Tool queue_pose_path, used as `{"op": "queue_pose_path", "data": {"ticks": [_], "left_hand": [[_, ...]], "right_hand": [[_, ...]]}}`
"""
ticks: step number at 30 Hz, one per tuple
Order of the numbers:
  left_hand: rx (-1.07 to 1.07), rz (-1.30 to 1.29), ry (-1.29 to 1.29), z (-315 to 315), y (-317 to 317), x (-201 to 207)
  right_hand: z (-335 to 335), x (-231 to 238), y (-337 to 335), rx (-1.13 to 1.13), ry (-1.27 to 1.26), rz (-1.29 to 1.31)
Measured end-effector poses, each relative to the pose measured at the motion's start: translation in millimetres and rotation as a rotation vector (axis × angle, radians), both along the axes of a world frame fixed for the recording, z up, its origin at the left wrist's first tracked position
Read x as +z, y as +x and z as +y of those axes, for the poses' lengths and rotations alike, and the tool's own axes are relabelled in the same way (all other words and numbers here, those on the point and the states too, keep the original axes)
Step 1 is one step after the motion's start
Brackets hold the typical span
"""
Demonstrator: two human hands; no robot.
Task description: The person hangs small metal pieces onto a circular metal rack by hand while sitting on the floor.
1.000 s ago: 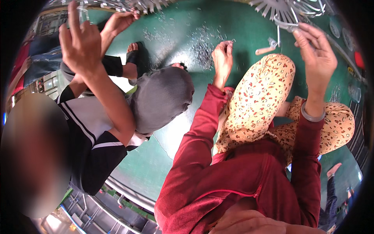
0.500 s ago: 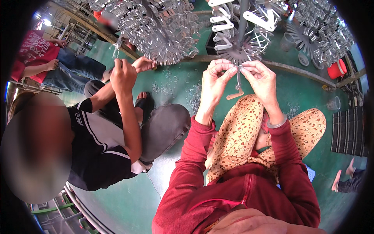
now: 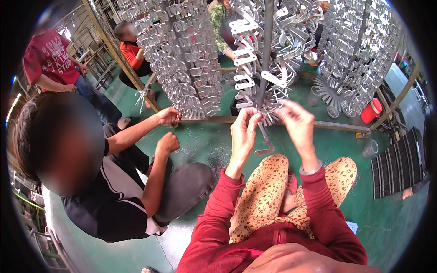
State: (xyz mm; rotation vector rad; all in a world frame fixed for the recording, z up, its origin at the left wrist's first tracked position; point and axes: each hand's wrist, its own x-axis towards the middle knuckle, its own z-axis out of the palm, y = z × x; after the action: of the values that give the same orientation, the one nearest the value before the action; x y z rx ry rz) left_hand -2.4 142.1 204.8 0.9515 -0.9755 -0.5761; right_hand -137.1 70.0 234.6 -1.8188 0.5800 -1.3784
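In front of me, my left hand [image 3: 244, 133] pinches the top of a grey metal lever [image 3: 265, 144], whose bent lower end hangs above my knees. My right hand [image 3: 298, 125] is raised beside it. Its fingers are stretched toward the lower prongs of the hanging rack and slightly apart, with nothing I can make out between them. The rack's grey post [image 3: 266, 50] rises just beyond both hands. Silvery L-shaped metal parts [image 3: 275, 78] hang along it, and flat grey prongs fan out at its foot, partly hidden by my fingers.
Tall racks full of small metal parts hang at left [image 3: 182, 59] and right [image 3: 359, 59]. A wooden beam [image 3: 205, 120] runs low behind my hands. A co-worker [image 3: 114, 182] sits close on my left, hands raised. A red bucket [image 3: 371, 110] and a black slatted panel [image 3: 397, 164] are at right.
My view has tilted up, showing more of the racks. My right hand has come off the lever and moved toward the rack; the left still pinches it. The co-worker's near hand has lowered.
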Motion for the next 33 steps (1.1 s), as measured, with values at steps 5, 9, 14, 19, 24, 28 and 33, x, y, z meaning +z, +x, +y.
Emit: {"op": "queue_pose_path", "data": {"ticks": [5,9,14,19,24,28,33], "left_hand": [[0.028,-0.103,-0.015,-3.1,-3.3,24.0],[0.032,-0.096,-0.025,1.6,5.2,25.6],[-0.015,-0.068,-0.043,2.4,-0.9,28.9],[-0.031,-0.021,-0.056,7.5,6.5,25.0],[0.006,-0.04,-0.06,5.6,10.0,19.6],[0.025,-0.054,-0.033,1.0,8.0,17.4],[0.145,-0.241,-0.036,-5.9,7.8,24.8]], "right_hand": [[-21.6,34.3,-3.6,-0.347,-0.254,0.087],[-12.0,47.3,27.9,-0.486,-0.35,0.565],[-30.4,42.5,42.6,-0.587,-0.428,0.721],[-16.8,44.1,40.1,-0.598,-0.459,0.745],[3.7,41.9,34.6,-0.532,-0.532,0.635],[1.8,33.6,31.5,-0.449,-0.549,0.482],[-9.9,22.3,27.8,-0.382,-0.502,0.358]]}}
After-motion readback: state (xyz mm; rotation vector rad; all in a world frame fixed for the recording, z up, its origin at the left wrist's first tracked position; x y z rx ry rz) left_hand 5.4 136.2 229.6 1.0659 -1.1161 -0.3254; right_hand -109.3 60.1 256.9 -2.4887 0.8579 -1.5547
